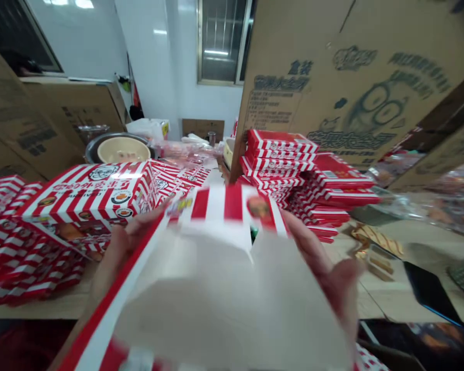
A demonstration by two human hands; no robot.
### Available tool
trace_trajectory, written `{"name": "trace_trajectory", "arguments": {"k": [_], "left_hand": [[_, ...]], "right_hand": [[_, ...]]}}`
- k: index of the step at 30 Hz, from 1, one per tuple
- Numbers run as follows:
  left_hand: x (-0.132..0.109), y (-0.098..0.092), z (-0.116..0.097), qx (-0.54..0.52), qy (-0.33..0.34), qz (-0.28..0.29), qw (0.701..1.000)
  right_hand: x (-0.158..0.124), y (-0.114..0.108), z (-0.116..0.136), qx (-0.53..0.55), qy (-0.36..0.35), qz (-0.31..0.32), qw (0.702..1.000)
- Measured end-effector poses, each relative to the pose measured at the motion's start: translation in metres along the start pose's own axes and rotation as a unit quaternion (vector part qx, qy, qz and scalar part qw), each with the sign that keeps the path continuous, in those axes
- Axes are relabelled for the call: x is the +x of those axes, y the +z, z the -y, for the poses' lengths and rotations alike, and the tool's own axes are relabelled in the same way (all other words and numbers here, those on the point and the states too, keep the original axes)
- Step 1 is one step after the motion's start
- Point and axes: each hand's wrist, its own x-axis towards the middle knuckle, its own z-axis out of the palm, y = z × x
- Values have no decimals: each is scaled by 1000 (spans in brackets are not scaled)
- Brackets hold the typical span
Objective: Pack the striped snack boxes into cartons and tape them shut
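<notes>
Both hands hold one red-and-white striped paper box (pixel 220 278) close to the camera, its white inside facing me. The box is blurred by motion. My left hand (pixel 116 252) grips its left side, fingers wrapped behind the flap. My right hand (pixel 325 273) holds the right side with fingers along the edge. A pile of flat striped boxes (pixel 34 242) lies at the left on the table. A neater stack of striped boxes (pixel 309 175) rises at the right.
Large brown cartons stand at the right (pixel 344 77) and at the left (pixel 31 123). A bowl inside a metal basin (pixel 119 148) sits at the back. A dark phone (pixel 429 293) lies at the right, near scattered packets (pixel 375 242).
</notes>
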Motion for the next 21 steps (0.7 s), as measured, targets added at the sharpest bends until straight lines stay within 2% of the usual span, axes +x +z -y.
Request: {"name": "trace_trajectory", "arguments": {"k": [2,3,5,7,9,12,14,16,18,20,21], "left_hand": [[-5,13,-11,-65,39,35,996],[-8,19,-12,-78,48,46,995],[-10,27,-4,-30,57,38,997],[-8,26,12,71,55,14,996],[-4,17,29,133,17,5,991],[5,-4,49,128,-93,27,987],[9,-19,54,122,-154,56,979],[9,-33,52,122,-189,88,970],[4,-43,44,111,-170,101,974],[-1,-47,36,127,-96,100,982],[-3,-47,35,155,-42,88,983]], "right_hand": [[0,10,-2,96,35,-44,994],[-2,14,-6,113,54,-46,991],[-8,19,-17,122,82,-10,989],[-16,23,-27,127,58,21,990],[-23,26,-30,135,-44,32,989],[-29,32,-23,116,-243,57,961],[-30,33,-12,45,-325,96,940],[-31,32,-1,-51,-394,130,908],[-34,29,3,-137,-464,155,861],[-38,28,-4,-206,-513,190,811],[-41,29,-11,-234,-524,193,796]]}}
